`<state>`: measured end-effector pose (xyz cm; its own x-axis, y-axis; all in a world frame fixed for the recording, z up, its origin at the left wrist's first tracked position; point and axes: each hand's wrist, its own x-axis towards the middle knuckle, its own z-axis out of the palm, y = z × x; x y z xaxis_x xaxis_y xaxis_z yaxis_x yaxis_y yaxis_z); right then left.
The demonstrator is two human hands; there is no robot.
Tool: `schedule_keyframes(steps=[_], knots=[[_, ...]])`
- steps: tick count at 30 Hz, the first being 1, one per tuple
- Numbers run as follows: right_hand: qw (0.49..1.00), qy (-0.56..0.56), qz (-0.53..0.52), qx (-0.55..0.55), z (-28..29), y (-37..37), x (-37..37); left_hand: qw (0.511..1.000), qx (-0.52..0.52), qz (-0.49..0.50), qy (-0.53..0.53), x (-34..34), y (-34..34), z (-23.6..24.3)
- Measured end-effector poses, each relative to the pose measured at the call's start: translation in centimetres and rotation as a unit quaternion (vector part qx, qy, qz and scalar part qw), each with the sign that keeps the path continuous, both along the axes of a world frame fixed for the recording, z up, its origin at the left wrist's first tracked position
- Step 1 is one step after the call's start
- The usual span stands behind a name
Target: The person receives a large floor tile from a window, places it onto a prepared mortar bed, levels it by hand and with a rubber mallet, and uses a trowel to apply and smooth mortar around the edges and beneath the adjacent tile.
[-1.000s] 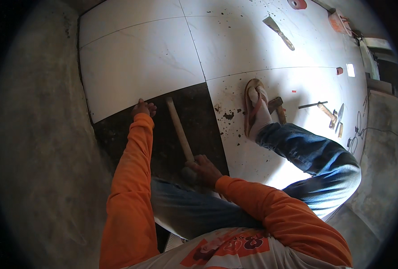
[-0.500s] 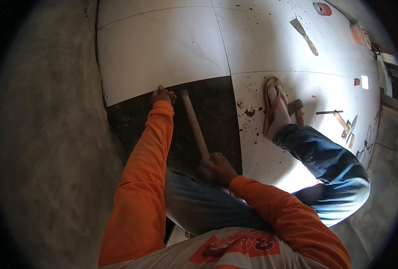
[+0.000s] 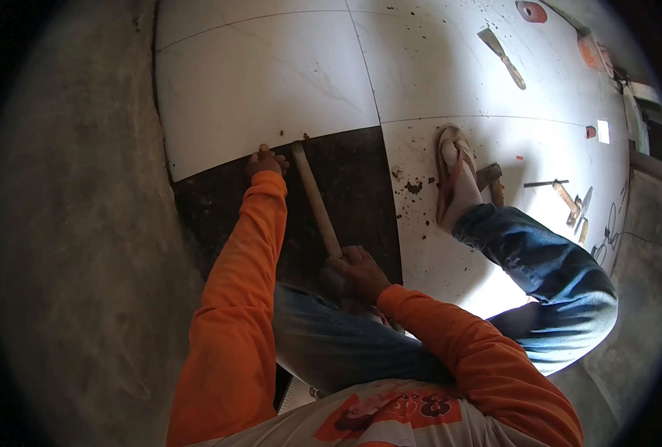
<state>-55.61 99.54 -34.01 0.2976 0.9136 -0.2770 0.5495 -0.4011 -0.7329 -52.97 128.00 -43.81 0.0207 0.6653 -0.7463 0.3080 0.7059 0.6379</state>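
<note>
a wooden-handled tool (image 3: pixel 314 197) lies slantwise over the dark bare patch (image 3: pixel 346 175), its handle end at the edge of a white tile (image 3: pixel 264 89).
white tiles are down beyond the patch and to its right; the patch itself is uncovered, and i judge this section unfinished, with crumbs (image 3: pixel 305 136) on the tile by the handle end. the right hand (image 3: pixel 360 272) is closed around the tool near its grey, partly hidden head; the left hand (image 3: pixel 266 162) has its fingers bent at the tile's edge, though i cannot tell whether they pinch anything. the shirt (image 3: pixel 439 426) carries a red-and-dark printed motif; no label or lettering is readable on the tool or tiles.
</note>
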Motion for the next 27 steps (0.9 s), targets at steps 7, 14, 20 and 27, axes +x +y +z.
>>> schedule_keyframes(steps=[7, 14, 20, 27], knots=[[0.999, -0.014, 0.005, -0.037, 0.1, -0.3, -0.3, 0.999, 0.025, -0.004, 0.022, -0.4, -0.2, -0.4], [0.999, -0.038, 0.017, 0.022, -0.9, -0.6, -0.3, 0.998, 0.065, 0.014, 0.007, -0.5, 0.2, -1.3], [0.999, -0.038, 0.002, 0.001, -1.2, -2.3, -0.5, 0.998, 0.049, -0.031, -0.008, -0.1, -0.2, -0.4], [1.000, -0.007, -0.005, -0.012, 0.3, -0.4, 0.4, 0.998, 0.053, -0.038, 0.019, -0.9, -0.2, -0.6]])
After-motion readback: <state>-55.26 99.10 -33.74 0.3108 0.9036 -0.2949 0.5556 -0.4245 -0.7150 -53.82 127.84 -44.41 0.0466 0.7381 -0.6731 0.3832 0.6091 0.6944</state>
